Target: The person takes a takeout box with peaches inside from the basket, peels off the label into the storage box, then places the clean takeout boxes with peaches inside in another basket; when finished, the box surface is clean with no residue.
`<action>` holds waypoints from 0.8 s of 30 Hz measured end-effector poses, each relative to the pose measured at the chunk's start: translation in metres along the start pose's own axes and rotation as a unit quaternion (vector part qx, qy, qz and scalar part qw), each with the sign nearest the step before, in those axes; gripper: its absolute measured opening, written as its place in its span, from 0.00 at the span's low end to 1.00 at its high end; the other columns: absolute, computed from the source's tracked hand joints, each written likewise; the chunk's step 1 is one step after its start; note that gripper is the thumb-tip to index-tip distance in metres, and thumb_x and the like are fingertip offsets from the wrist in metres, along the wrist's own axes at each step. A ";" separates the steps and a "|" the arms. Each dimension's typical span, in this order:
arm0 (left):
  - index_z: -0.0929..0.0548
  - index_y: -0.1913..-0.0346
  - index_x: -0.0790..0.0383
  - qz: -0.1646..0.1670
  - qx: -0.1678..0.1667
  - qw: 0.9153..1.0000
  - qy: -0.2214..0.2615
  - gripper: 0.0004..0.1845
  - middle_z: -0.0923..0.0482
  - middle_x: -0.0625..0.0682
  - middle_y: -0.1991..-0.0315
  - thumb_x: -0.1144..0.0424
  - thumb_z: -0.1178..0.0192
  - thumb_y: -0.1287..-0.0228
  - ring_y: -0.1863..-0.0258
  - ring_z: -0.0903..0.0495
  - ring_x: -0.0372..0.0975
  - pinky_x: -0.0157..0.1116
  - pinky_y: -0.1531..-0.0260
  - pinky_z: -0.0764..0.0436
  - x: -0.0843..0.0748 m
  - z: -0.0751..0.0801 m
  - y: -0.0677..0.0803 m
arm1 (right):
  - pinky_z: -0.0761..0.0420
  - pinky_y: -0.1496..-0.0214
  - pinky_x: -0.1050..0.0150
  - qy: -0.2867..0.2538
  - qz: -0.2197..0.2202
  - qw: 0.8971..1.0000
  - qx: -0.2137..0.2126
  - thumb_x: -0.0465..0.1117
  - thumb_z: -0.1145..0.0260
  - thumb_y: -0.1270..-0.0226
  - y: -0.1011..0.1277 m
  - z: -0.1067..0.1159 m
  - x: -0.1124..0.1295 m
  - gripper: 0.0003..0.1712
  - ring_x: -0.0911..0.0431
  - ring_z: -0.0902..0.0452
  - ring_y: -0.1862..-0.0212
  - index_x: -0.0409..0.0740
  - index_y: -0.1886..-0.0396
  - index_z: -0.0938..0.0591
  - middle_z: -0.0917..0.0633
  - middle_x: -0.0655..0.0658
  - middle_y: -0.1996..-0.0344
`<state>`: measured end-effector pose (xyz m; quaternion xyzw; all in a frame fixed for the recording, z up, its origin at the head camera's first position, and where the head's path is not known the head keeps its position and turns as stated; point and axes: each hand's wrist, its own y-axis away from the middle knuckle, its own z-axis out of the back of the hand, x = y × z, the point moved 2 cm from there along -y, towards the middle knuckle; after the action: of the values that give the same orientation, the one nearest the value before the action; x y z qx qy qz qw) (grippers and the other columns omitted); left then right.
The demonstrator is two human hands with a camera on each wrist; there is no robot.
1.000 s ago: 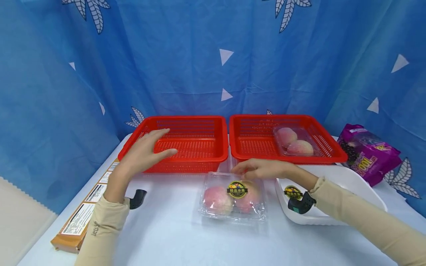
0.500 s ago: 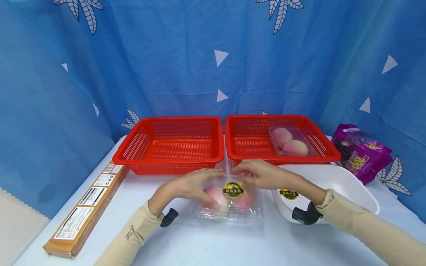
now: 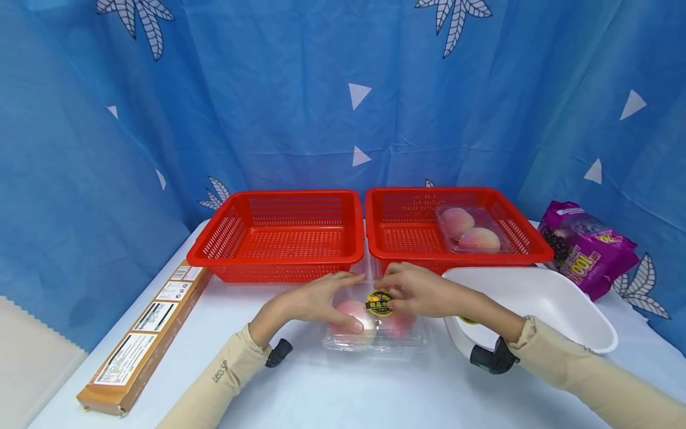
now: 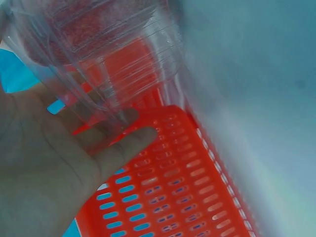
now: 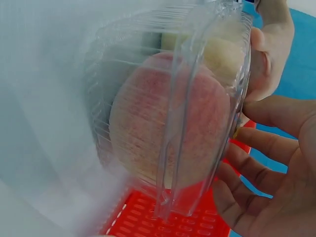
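A clear plastic box of peaches [image 3: 375, 338] stands on the table between the hands. Its lid carries a round black-and-gold fruit sticker [image 3: 377, 304]. My left hand [image 3: 306, 302] rests at its left side, thumb on the lid, other fingers extended beyond its far side; the left wrist view shows these fingers [image 4: 131, 145] fairly straight. My right hand [image 3: 420, 290] touches the lid from above right. Its thumb lies by the sticker and covers part of it. In the right wrist view, the bent right fingertips [image 5: 222, 170] rest along the lid, with a peach [image 5: 165, 118] visible through the side.
A red basket [image 3: 278, 267] stands at the back left. The second red basket [image 3: 412, 257] holds another box of peaches [image 3: 477, 238]. At right are a white tray [image 3: 557, 298] and a purple bag [image 3: 595, 256]. A long brown carton [image 3: 142, 339] lies at left.
My left hand has come from above the left basket down to the box's left side. My right hand has shifted on the lid, and its thumb now overlaps the sticker.
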<state>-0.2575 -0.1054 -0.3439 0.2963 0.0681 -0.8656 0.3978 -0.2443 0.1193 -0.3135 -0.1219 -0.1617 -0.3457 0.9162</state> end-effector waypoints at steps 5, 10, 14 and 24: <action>0.43 0.26 0.40 -0.003 -0.003 1.000 0.001 0.49 0.46 0.50 0.26 0.36 0.33 0.50 0.27 0.47 0.46 0.52 0.33 0.40 0.002 -0.002 -0.002 | 0.24 0.61 0.68 0.003 -0.006 1.000 -0.012 0.36 0.32 0.42 0.001 -0.004 -0.002 0.19 0.59 0.30 0.62 0.42 0.48 0.16 0.22 0.53 0.65; 0.43 0.26 0.41 -0.004 -0.002 1.000 0.001 0.49 0.46 0.51 0.26 0.36 0.34 0.50 0.27 0.48 0.46 0.53 0.32 0.41 0.004 -0.003 -0.003 | 0.24 0.63 0.69 -0.004 -0.010 1.000 -0.016 0.36 0.32 0.42 0.002 -0.005 -0.003 0.19 0.60 0.30 0.63 0.43 0.48 0.16 0.22 0.54 0.66; 0.42 0.26 0.41 -0.004 -0.005 1.000 -0.001 0.49 0.45 0.51 0.26 0.36 0.33 0.50 0.27 0.48 0.46 0.52 0.33 0.41 0.004 -0.004 -0.003 | 0.23 0.63 0.71 -0.007 -0.013 1.000 -0.025 0.35 0.33 0.42 0.001 -0.005 -0.003 0.17 0.60 0.29 0.64 0.44 0.51 0.14 0.21 0.54 0.66; 0.42 0.26 0.43 -0.001 -0.011 1.000 -0.005 0.50 0.44 0.51 0.27 0.35 0.33 0.51 0.28 0.45 0.46 0.53 0.34 0.39 0.002 -0.003 -0.002 | 0.20 0.65 0.73 -0.045 -0.014 0.997 -0.054 0.33 0.31 0.43 -0.005 -0.006 -0.004 0.05 0.64 0.26 0.68 0.49 0.70 0.16 0.19 0.57 0.71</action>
<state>-0.2590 -0.1044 -0.3477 0.2877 0.0759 -0.8667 0.4004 -0.2492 0.1163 -0.3205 -0.1838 -0.1856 -0.3609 0.8953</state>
